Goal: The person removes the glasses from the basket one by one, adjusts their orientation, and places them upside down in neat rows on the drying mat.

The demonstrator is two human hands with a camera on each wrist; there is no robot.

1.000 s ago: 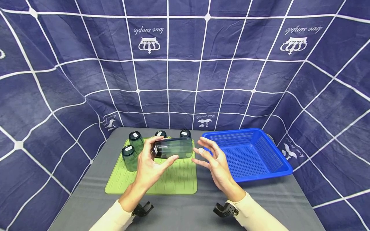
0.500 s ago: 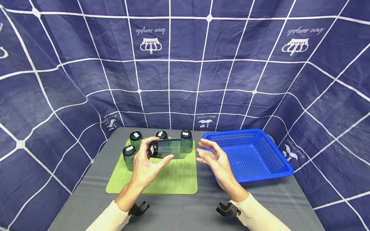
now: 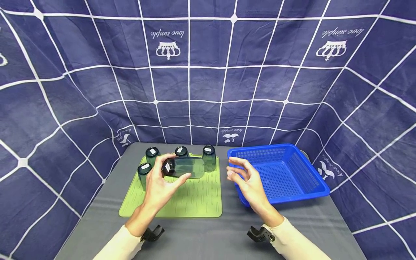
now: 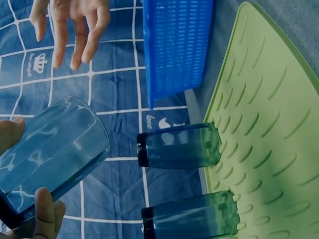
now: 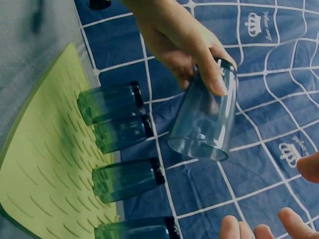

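Note:
My left hand (image 3: 160,189) grips a tinted drinking glass (image 3: 187,167) near its dark base, thumb on the near side and fingers round the far side. Tipped onto its side above the mat, the glass has its mouth facing right; the right wrist view shows its rim and the gripped glass (image 5: 205,119) whole. My right hand (image 3: 249,182) is raised beside the basket, fingers loosely bent, touching nothing and apart from the glass. Several matching glasses, among them a back-right glass (image 3: 209,160) and a front-left glass (image 3: 143,173), stand upside down on the green drying mat (image 3: 195,202).
A blue plastic basket (image 3: 286,199) with perforated walls stands right of the mat on the grey tabletop (image 3: 208,234). Behind and at both sides hangs a blue cloth (image 3: 208,86) with white lines. Small labels show on the upturned glass bases.
My left hand has drawn the glass a little to the left, uncovering the back-right glass. My right hand has shifted right, widening the gap to the glass's mouth.

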